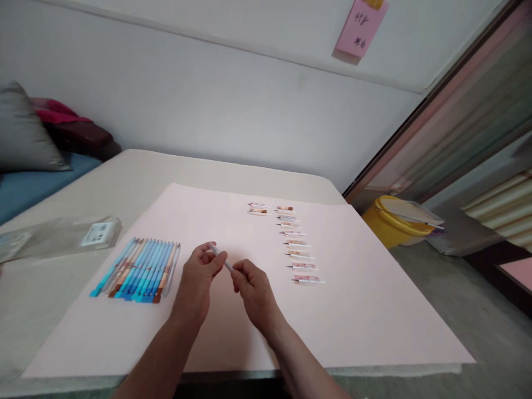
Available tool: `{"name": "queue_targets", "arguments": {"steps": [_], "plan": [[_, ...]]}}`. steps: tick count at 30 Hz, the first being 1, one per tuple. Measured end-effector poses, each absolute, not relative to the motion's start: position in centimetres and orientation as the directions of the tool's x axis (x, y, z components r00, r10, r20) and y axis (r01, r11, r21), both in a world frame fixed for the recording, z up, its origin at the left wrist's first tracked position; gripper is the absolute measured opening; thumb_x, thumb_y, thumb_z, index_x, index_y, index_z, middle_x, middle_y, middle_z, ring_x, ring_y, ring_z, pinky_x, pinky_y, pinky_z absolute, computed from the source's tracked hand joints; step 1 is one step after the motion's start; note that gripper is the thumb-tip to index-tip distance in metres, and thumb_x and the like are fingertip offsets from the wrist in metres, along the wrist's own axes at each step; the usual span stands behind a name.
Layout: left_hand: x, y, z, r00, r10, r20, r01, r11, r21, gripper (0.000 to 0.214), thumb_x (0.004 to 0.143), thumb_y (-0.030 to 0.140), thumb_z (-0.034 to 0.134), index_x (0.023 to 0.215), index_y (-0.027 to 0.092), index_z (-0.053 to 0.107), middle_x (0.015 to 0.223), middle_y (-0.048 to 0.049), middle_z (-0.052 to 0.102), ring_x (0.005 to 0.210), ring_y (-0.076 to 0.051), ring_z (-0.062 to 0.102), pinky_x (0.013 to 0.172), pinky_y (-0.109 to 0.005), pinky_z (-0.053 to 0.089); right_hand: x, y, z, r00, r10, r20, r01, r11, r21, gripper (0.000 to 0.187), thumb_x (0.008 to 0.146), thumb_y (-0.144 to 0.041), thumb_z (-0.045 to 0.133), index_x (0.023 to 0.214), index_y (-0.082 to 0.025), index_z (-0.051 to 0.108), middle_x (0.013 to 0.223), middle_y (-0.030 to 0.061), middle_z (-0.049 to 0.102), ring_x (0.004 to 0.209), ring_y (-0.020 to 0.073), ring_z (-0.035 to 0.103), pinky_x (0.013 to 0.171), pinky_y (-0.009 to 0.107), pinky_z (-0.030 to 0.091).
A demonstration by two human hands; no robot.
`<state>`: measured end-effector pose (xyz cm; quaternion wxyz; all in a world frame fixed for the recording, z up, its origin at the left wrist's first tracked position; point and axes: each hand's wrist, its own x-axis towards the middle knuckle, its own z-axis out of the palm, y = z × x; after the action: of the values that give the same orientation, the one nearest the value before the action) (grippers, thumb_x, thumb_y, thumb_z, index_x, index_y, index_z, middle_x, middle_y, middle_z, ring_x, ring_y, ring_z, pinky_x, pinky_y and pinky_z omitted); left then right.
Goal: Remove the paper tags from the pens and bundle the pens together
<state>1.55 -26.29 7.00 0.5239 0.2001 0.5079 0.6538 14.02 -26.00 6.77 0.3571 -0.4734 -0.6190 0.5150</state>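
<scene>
My left hand [200,279] and my right hand [253,291] meet above a pale pink sheet [366,310] on the table. Both pinch a thin whitish pen part [221,258] held between them, the left at its upper end, the right at its lower end. To the left lies a row of several blue and brown pens [139,270], side by side. Beyond my hands, a column of several small pen pieces [297,249] lies on the sheet, with two more [258,208] at its far left.
A clear plastic package [62,235] lies on the beige table [50,310] at the left. A yellow bucket [393,221] stands on the floor at the right. Cushions and a blue seat [25,183] are at far left. A pink note [361,25] hangs on the wall.
</scene>
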Motion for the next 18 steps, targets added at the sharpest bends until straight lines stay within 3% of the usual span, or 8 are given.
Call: {"name": "queue_targets", "arguments": {"steps": [8, 14, 18], "plan": [[1.31, -26.47, 7.20, -0.278, 0.933, -0.228, -0.537, 0.046, 0.842, 0.044, 0.066, 0.020, 0.069, 0.107, 0.016, 0.052, 0.083, -0.0060, 0.066, 0.083, -0.017, 0.061, 0.084, -0.037, 0.044, 14.01, -25.90, 6.69, -0.286, 0.956, -0.062, 0.209, -0.001, -0.978, 0.013, 0.082, -0.023, 0.047, 0.071, -0.019, 0.052, 0.057, -0.0055, 0.046, 0.053, 0.0087, 0.037, 0.051, 0.021, 0.030], [1.52, -26.28, 6.86, -0.358, 0.894, -0.270, -0.444, 0.091, 0.891, 0.044, 0.062, 0.024, 0.074, 0.102, 0.017, 0.056, 0.073, 0.0022, 0.060, 0.071, -0.011, 0.057, 0.079, -0.031, 0.044, 14.00, -25.96, 6.67, -0.298, 0.952, -0.064, 0.214, 0.002, -0.977, 0.014, 0.083, -0.026, 0.047, 0.072, -0.019, 0.052, 0.058, -0.0057, 0.047, 0.053, 0.0086, 0.038, 0.051, 0.021, 0.030], [1.24, -26.38, 6.89, -0.320, 0.915, -0.244, -0.455, 0.078, 0.887, 0.047, 0.062, 0.022, 0.073, 0.106, 0.017, 0.055, 0.074, -0.0011, 0.064, 0.075, -0.014, 0.060, 0.081, -0.034, 0.044, 14.00, -26.00, 6.77, -0.292, 0.955, -0.060, 0.219, 0.005, -0.976, 0.014, 0.083, -0.025, 0.047, 0.071, -0.019, 0.052, 0.057, -0.0056, 0.046, 0.053, 0.0086, 0.038, 0.051, 0.021, 0.030]]}}
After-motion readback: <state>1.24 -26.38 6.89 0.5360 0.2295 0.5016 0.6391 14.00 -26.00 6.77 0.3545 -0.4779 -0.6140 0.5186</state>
